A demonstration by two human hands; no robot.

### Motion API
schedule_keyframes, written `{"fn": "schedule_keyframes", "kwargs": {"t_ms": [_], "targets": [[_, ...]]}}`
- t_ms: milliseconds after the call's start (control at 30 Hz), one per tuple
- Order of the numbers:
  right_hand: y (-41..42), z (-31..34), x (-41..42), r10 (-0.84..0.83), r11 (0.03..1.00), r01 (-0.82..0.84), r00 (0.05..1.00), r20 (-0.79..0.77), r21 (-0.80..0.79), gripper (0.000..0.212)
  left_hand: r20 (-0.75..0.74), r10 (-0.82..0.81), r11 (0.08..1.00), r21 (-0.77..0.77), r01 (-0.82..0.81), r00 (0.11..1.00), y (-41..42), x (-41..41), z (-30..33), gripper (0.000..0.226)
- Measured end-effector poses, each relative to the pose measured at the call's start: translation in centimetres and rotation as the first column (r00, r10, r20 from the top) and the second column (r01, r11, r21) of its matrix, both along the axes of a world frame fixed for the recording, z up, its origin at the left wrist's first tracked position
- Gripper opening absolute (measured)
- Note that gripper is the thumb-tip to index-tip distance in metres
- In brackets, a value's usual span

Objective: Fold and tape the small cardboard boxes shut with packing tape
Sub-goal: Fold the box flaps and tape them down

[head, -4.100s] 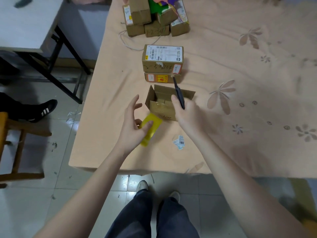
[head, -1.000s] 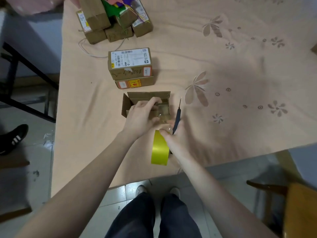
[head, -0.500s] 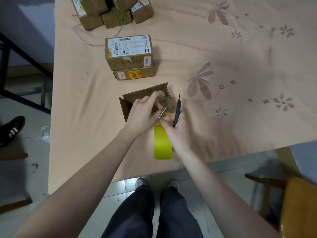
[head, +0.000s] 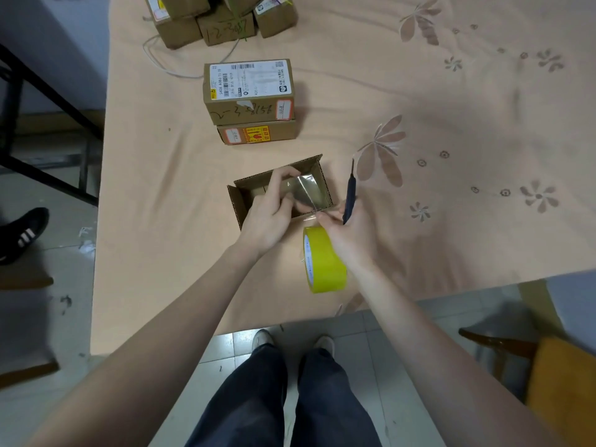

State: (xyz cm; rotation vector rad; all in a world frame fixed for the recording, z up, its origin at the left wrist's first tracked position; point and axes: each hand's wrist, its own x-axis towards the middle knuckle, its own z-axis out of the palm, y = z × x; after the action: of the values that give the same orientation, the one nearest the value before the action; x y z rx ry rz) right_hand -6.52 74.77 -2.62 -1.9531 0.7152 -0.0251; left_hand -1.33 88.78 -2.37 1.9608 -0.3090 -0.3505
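A peach flowered cloth covers the surface (head: 451,101). The open cardboard box (head: 245,201) lies near its front edge, and everything else is placed from it. The left hand (head: 269,217) reaches into the box, fingers curled, pinching a clear strip of tape (head: 306,193) stretched across the opening. Just right of the box, the right hand (head: 346,232) grips a dark cutter (head: 350,201) and the yellow tape roll (head: 324,261). Behind the box stand two stacked labelled boxes (head: 250,91).

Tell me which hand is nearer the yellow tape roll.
Right. The right hand, gripping a dark tool, sits directly against the yellow tape roll. The left hand is beside it, on the open box.
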Motion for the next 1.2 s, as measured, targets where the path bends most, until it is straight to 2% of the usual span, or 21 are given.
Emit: {"fn": "schedule_keyframes", "kwargs": {"t_ms": [133, 300, 567, 733, 1067, 1200], "targets": [[-0.5, -0.1, 0.2, 0.033, 0.998, -0.03, 0.998, -0.061, 0.061, 0.03, 0.022, 0.042, 0.998, -0.052, -0.041, 0.999, 0.0, 0.3, 0.4, 0.036], [-1.1, 0.0, 0.5, 0.037, 0.991, -0.025, 0.995, -0.093, 0.13, 0.027, 0.024, 0.074, 0.997, 0.005, -0.074, 0.997, -0.4, 0.7, -0.1, 0.009], [-0.4, 0.1, -0.3, 0.01, 0.985, -0.003, 0.999, -0.039, 0.174, 0.033, 0.015, 0.128, 0.988, 0.082, -0.129, 0.992, -1.0, 0.8, -0.8, 0.009], [-0.2, -0.3, -0.4, -0.006, 0.986, 0.012, 0.999, -0.032, 0.167, 0.027, -0.052, 0.174, 0.98, 0.103, -0.168, 0.983, -1.3, 0.9, -0.6, 0.007], [-0.2, 0.0, -0.1, -0.025, 0.984, 0.033, 0.998, -0.049, 0.175, 0.026, -0.065, 0.263, 0.942, 0.234, -0.241, 0.963, -2.2, 1.2, -0.1, 0.022], [-0.1, 0.0, 0.1, -0.029, 0.981, 0.037, 0.998, -0.047, 0.189, 0.021, -0.072, 0.235, 0.945, 0.251, -0.21, 0.969, -2.1, 1.6, -0.1, 0.057]]}}
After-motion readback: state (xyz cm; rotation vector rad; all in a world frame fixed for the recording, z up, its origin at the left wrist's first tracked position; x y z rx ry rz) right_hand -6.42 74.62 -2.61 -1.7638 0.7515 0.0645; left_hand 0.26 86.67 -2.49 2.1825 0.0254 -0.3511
